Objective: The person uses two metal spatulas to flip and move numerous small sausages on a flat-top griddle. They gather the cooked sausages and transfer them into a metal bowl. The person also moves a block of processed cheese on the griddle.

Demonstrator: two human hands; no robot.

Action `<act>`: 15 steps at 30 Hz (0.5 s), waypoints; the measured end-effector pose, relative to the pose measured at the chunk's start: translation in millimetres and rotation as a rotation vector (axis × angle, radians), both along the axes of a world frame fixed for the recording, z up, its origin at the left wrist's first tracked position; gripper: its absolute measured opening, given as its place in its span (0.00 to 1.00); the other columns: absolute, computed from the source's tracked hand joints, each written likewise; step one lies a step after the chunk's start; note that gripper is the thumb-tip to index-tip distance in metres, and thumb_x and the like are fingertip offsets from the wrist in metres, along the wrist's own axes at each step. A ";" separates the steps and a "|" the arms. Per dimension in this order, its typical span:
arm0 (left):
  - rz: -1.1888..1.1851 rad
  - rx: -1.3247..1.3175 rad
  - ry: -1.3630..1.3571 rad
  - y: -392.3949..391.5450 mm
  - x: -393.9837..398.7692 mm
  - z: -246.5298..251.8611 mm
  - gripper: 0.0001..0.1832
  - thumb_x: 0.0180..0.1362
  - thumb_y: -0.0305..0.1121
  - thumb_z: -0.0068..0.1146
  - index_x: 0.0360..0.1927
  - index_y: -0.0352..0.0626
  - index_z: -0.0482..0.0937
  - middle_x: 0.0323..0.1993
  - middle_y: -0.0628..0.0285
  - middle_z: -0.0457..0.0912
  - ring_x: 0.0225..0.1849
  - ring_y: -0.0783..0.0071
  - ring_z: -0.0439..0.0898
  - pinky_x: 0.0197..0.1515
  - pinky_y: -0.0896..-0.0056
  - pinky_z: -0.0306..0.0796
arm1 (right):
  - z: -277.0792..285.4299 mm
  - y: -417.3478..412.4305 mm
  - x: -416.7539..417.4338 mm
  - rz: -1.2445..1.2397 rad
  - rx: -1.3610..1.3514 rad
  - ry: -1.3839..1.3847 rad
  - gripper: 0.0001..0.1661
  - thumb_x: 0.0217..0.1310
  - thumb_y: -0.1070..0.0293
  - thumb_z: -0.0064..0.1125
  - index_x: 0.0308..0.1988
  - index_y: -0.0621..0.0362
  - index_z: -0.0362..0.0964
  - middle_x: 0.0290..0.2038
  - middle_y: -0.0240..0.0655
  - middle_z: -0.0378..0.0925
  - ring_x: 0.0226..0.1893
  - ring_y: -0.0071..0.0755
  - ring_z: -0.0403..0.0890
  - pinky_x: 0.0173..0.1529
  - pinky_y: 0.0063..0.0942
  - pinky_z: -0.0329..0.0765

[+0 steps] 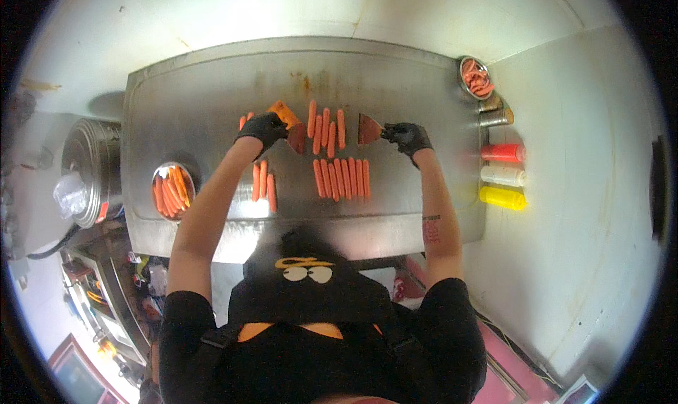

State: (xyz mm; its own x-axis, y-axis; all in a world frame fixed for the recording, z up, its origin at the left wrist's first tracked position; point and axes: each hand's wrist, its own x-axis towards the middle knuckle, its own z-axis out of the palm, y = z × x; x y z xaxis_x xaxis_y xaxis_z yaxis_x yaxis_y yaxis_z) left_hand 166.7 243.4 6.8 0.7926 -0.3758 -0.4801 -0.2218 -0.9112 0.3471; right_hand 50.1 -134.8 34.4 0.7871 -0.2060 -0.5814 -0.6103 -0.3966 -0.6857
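My left hand (pixel 265 128), in a black glove, is closed on the handle of a metal scraper (pixel 296 139). An orange-brown flat slab (pixel 285 113), its kind unclear, lies just beyond that scraper. My right hand (pixel 408 138), gloved too, holds a second scraper (pixel 368 129) by its handle. Between the two blades several sausages (pixel 326 131) lie on the steel griddle (pixel 413 86). A row of sausages (pixel 344 179) lies side by side nearer to me. Left of it are three sausages (pixel 263 184); other sausage ends (pixel 246 119) show behind my left hand.
An oval metal bowl of sausages (pixel 174 192) stands at the griddle's left. Another bowl of cut sausages (pixel 476 78) is at the far right corner, above red (pixel 503 153), white (pixel 503 175) and yellow (pixel 503 197) squeeze bottles. A large round metal pot (pixel 92 171) stands left; walls border the back and right.
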 end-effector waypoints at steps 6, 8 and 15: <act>-0.004 -0.115 0.191 28.3 -77.2 -4.1 0.23 0.51 0.51 0.59 0.45 0.47 0.80 0.46 0.57 0.81 0.50 0.57 0.78 0.51 0.62 0.71 | -19.5 -3.1 -80.8 0.098 0.185 0.282 0.18 0.55 0.50 0.62 0.41 0.48 0.82 0.31 0.25 0.82 0.29 0.20 0.75 0.29 0.21 0.70; 0.042 -0.135 0.226 31.3 -97.0 -11.8 0.22 0.51 0.50 0.58 0.44 0.47 0.80 0.45 0.57 0.81 0.49 0.57 0.79 0.50 0.62 0.71 | -16.5 28.8 -102.0 0.031 0.089 0.251 0.18 0.53 0.52 0.66 0.41 0.49 0.82 0.31 0.27 0.82 0.28 0.21 0.75 0.28 0.20 0.69; -0.047 -0.099 0.172 43.0 -123.7 -1.7 0.19 0.54 0.49 0.54 0.42 0.47 0.80 0.40 0.53 0.82 0.44 0.56 0.81 0.47 0.58 0.72 | -30.3 89.3 -124.6 -0.058 0.204 0.214 0.19 0.54 0.56 0.66 0.44 0.52 0.81 0.32 0.27 0.82 0.27 0.19 0.75 0.26 0.21 0.69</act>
State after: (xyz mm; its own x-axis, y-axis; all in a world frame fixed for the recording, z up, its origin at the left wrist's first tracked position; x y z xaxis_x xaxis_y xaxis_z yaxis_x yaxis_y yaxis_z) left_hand 43.1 286.3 5.1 0.6823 -0.4631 -0.5657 -0.1933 -0.8605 0.4713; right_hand -74.5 -45.5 4.2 0.6325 -0.1094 -0.7668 -0.7672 -0.2243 -0.6009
